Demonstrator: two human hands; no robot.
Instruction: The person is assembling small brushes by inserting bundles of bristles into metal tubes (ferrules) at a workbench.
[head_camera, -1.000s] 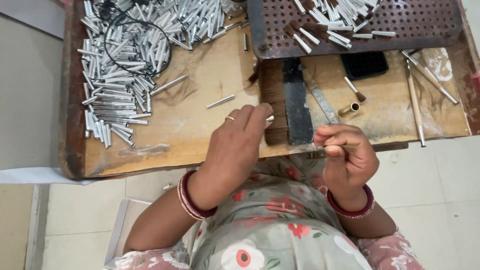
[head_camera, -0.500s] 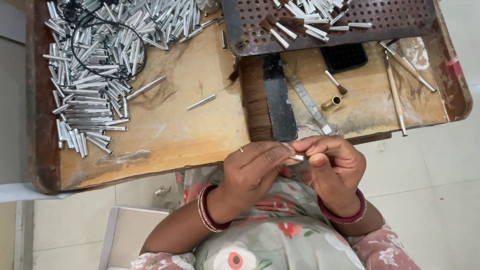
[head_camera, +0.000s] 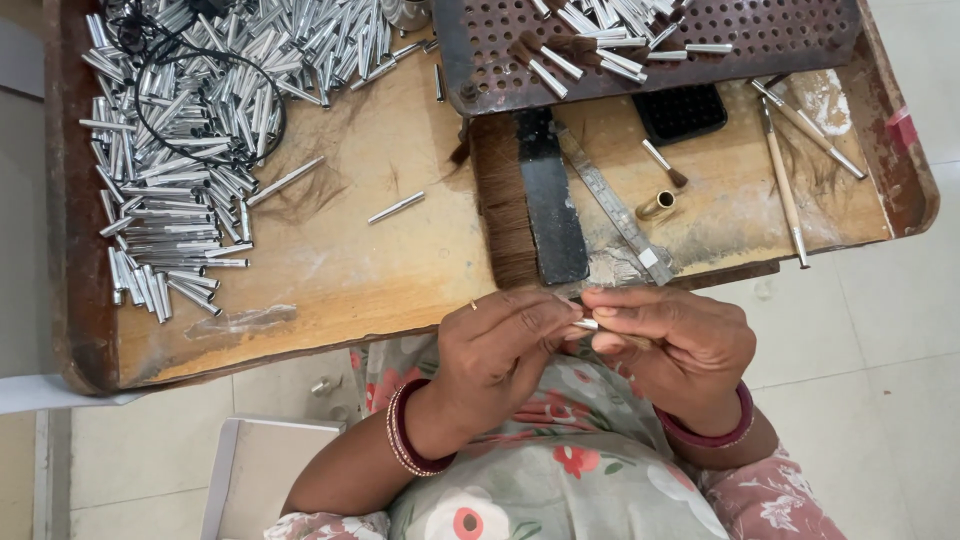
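Since a moment ago, our left hand (head_camera: 500, 345) and right hand (head_camera: 675, 340) have met below the surface (head_camera: 330, 270) edge, fingertips pinched closed on one small silver tube (head_camera: 586, 323).

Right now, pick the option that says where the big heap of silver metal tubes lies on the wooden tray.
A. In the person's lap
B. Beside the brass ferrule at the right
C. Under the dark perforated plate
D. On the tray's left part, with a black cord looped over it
D: the heap of silver tubes fills the left part of the wooden tray, with a black cord looped over it.
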